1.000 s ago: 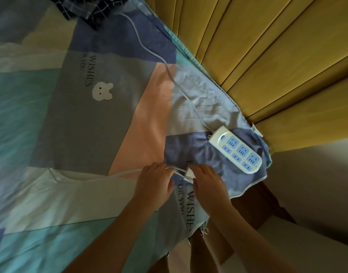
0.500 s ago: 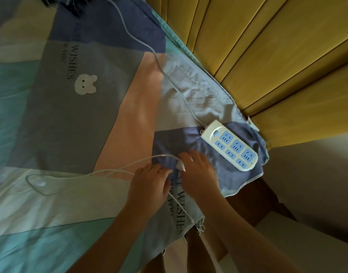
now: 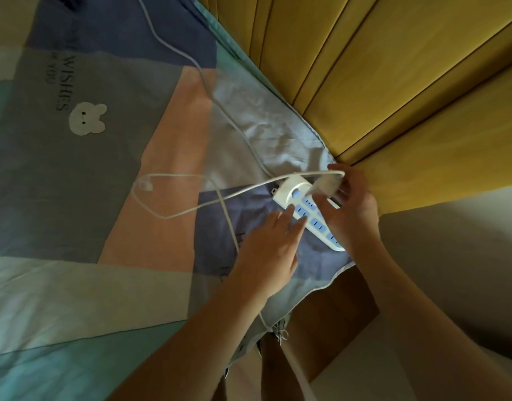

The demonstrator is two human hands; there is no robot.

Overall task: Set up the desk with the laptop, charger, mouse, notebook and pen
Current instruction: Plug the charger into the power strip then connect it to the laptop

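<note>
My right hand [image 3: 348, 206] grips a white charger plug [image 3: 325, 185] and holds it just above the near-headboard end of a white power strip [image 3: 295, 193] with blue sockets. The charger's thin white cable [image 3: 191, 211] loops leftward over the bedsheet [image 3: 75, 157]. My left hand [image 3: 270, 247] lies flat, fingers spread, with its fingertips touching the strip's near edge. No laptop, mouse, notebook or pen is in view.
The power strip's own cord [image 3: 202, 79] runs up across the sheet to the top left. A yellow padded headboard [image 3: 379, 68] fills the upper right. A brown wooden bed edge [image 3: 335, 311] and a pale floor lie below the sheet's corner.
My right hand has lifted the charger plug from the sheet and carried it right, over the power strip. My left hand let go of the cable and moved to the strip's edge.
</note>
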